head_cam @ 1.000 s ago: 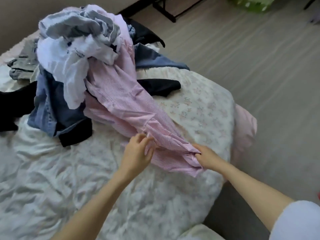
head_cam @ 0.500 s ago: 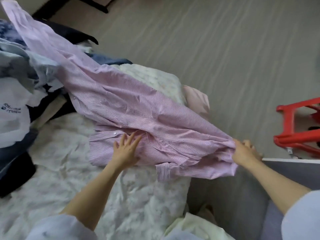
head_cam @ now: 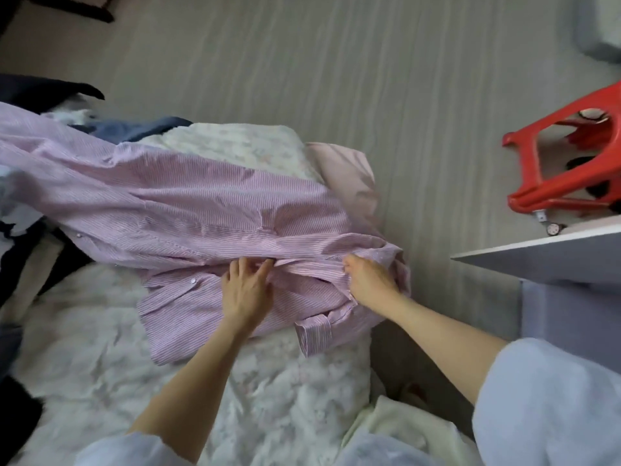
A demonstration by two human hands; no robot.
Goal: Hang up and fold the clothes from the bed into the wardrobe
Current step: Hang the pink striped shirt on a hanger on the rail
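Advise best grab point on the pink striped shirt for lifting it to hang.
Probably the bunched collar end of the pink striped shirt, where the right hand grips. Come from the bed's floor-side corner: that end overhangs there, while the far end trails into the clothes pile. The left hand only presses flat.

A pink striped shirt [head_cam: 208, 210] lies spread across the bed [head_cam: 100, 348]. The left hand [head_cam: 245, 290] rests flat on the shirt, fingers extended. The right hand [head_cam: 368, 280] grips bunched fabric at the bed's corner. A red stool [head_cam: 551, 163] stands on the floor [head_cam: 336, 62].
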